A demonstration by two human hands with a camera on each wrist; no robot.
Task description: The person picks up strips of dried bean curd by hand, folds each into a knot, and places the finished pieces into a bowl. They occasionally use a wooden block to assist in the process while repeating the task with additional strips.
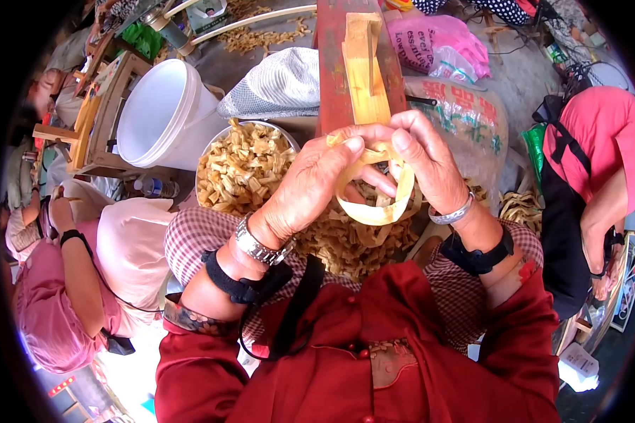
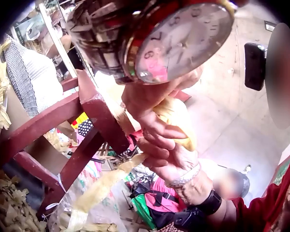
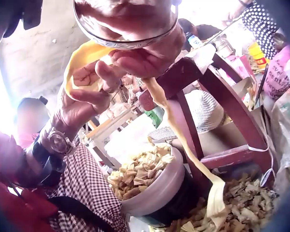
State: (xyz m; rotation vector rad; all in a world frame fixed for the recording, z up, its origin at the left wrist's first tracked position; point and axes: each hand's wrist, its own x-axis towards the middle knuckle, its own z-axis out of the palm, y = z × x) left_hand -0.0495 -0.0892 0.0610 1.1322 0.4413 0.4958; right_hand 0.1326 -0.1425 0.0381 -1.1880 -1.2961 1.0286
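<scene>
Both hands meet over the lap, holding a long, flat, pale yellow strip (image 1: 375,214) bent into a loop. My left hand (image 1: 310,176) pinches one side of it between thumb and fingers, with some fingers inside the loop. On the other side, my right hand (image 1: 430,158) grips the strip with its thumb on top. In the right wrist view, a loose tail of the strip (image 3: 183,142) hangs below the right hand toward a pile of short pieces (image 3: 249,203). A wider yellow folded length (image 1: 369,95) lies on the red-brown wooden bench (image 1: 331,77) just beyond the hands.
A basin of cut yellow pieces (image 1: 240,166) stands left of the bench, beside a large white bucket (image 1: 155,113) and a white mesh sack (image 1: 279,81). Right of the bench are a clear plastic bag (image 1: 466,120) and a pink bag (image 1: 434,42). People sit on both sides.
</scene>
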